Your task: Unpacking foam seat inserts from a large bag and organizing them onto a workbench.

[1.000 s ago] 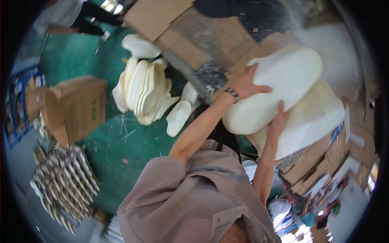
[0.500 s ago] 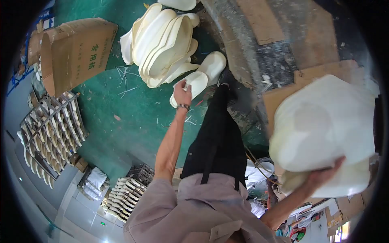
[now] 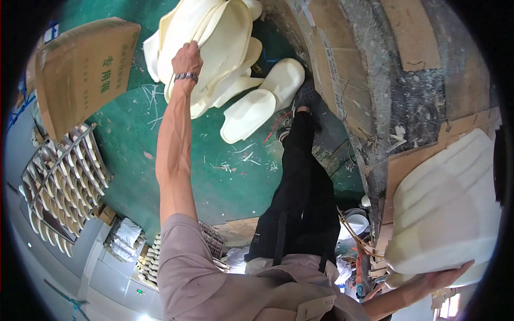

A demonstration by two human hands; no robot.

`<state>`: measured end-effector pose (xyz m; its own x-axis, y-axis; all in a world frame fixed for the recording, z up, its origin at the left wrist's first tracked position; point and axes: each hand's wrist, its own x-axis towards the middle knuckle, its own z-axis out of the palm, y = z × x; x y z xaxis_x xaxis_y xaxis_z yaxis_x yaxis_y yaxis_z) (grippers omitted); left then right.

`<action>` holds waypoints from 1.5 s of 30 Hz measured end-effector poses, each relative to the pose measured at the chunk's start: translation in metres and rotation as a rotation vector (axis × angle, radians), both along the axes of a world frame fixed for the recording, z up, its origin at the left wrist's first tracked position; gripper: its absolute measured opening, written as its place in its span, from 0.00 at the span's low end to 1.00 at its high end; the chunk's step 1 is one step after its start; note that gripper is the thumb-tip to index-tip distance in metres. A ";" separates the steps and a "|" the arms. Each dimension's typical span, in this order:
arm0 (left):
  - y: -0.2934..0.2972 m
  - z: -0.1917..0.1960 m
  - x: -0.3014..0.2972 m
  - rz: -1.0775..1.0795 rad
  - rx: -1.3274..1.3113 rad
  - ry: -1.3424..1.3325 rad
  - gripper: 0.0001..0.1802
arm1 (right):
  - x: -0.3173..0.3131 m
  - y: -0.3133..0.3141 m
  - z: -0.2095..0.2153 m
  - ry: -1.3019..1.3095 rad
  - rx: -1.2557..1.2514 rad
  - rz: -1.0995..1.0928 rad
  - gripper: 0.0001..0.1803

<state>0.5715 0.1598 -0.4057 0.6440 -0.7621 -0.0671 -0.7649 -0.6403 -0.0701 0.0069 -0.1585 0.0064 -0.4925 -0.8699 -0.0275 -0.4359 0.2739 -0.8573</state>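
Observation:
On the floor at the upper middle, a pile of cream moulded shells (image 3: 225, 48) with raised rims lies stacked on edge. My left hand (image 3: 188, 60) is closed on the rim of one shell in the pile; its fingertips are partly hidden. Two more pieces, a small cream shell (image 3: 249, 115) and a rounder shell (image 3: 289, 80), lie overlapping beside my foot. On the right, a large whitish moulded piece (image 3: 444, 208) leans tilted on top of another. Along its near edge my right hand (image 3: 448, 275) lies with fingers stretched out, touching it.
A large cardboard box (image 3: 88, 75) stands at the upper left. Below it is a metal rack (image 3: 64, 182) filled with curved cream pieces. Cardboard sheets (image 3: 415, 32) cover the worn bench on the right. White scraps (image 3: 246, 156) litter the green floor (image 3: 144, 176).
My left hand has left the small shell and moved up and left to the pile. On the right, the large piece looks more tilted, and my right hand has shifted lower with it.

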 end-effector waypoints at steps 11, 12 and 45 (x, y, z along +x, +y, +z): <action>0.056 0.237 -0.005 0.333 -0.814 -0.032 0.04 | 0.014 0.009 0.023 -0.255 0.156 0.180 0.43; 0.069 0.243 -0.011 0.483 -0.888 -0.070 0.05 | 0.008 0.010 0.032 -0.247 0.155 0.203 0.42; -0.322 0.608 -0.275 -1.100 -1.126 1.605 0.17 | 0.014 0.079 0.166 -1.124 0.080 0.317 0.51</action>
